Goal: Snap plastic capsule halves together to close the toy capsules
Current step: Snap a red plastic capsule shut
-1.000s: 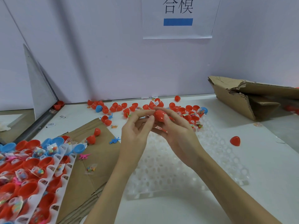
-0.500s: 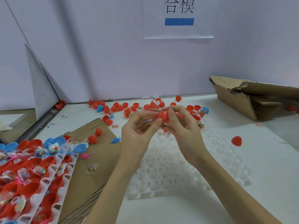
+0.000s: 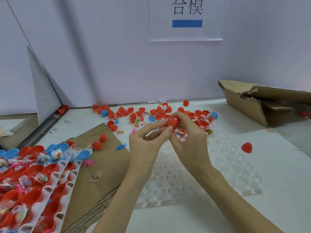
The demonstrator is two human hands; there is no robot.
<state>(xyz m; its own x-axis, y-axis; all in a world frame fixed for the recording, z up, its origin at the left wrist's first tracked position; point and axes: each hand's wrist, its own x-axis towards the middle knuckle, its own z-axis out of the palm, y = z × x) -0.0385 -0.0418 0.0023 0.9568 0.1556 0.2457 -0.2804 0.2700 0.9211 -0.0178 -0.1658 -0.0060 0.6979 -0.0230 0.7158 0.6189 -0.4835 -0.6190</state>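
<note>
Both hands' grip holds one red capsule (image 3: 173, 122) (above the white tray (image 3: 227, 165)); left hand (image 3: 148, 142) pinches, right hand (image 3: 190, 140) wraps.

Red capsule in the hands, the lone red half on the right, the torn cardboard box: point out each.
red capsule (image 3: 173, 122), head view, its exposed upper shell.
lone red half (image 3: 246, 147), head view, middle of its dome.
torn cardboard box (image 3: 242, 105), head view, its front wall.

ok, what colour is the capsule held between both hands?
Red: the egg-shaped plastic capsule, pinched by the left hand and right hand; head view.
</note>
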